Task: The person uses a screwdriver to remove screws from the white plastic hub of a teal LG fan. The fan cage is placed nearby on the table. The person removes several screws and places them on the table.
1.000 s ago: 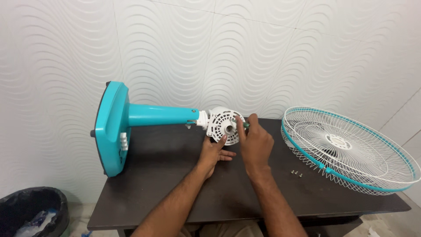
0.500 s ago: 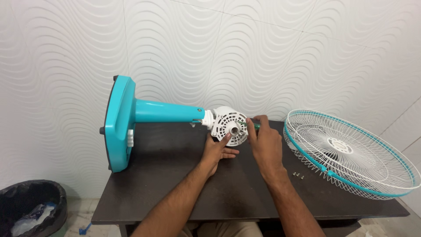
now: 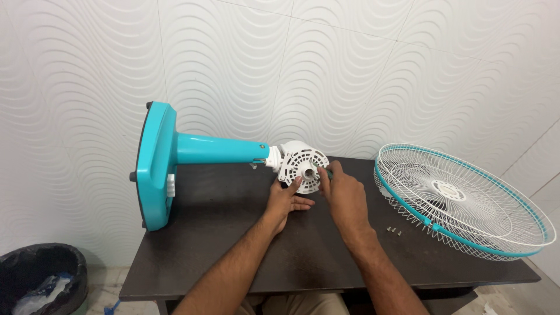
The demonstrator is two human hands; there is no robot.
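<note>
Both hands have barely shifted: left hand fingers spread under motor housing, right hand pinching a tool

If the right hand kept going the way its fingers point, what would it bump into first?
Most likely the white motor housing: the right hand points up and left, its fingertips already at the housing's right edge.

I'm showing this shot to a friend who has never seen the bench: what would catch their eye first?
Probably the turquoise fan stand lying on its side across the dark table, its white motor housing at the centre. Both hands meet there: the left hand under the housing, the right hand at its front. At the right, a white and turquoise wire fan guard overhangs the table edge.
</note>
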